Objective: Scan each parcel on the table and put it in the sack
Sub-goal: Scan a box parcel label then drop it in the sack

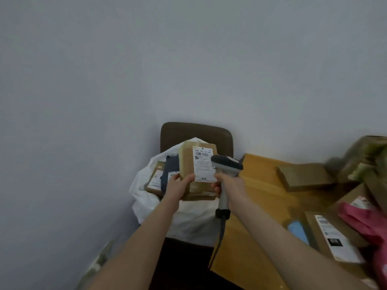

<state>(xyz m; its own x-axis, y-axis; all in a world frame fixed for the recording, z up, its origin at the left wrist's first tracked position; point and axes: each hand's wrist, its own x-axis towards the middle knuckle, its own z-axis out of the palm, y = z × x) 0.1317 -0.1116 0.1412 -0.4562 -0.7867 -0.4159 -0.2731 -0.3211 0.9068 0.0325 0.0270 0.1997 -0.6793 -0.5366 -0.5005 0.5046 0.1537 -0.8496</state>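
Our left hand [178, 185] grips the cardboard parcel [186, 162] at its lower corner, above the white sack [149, 206]. Our right hand [230, 185] holds the barcode scanner [227, 164] beside it. The box seems stiff and light, so its edges should give a good hold.

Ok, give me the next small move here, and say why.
Probably aim the scanner in the right hand at the barcode and scan. The left hand holds the parcel upright over the sack, label facing the camera, and the scanner's head sits beside the label's right edge. If already scanned, drop it into the sack.
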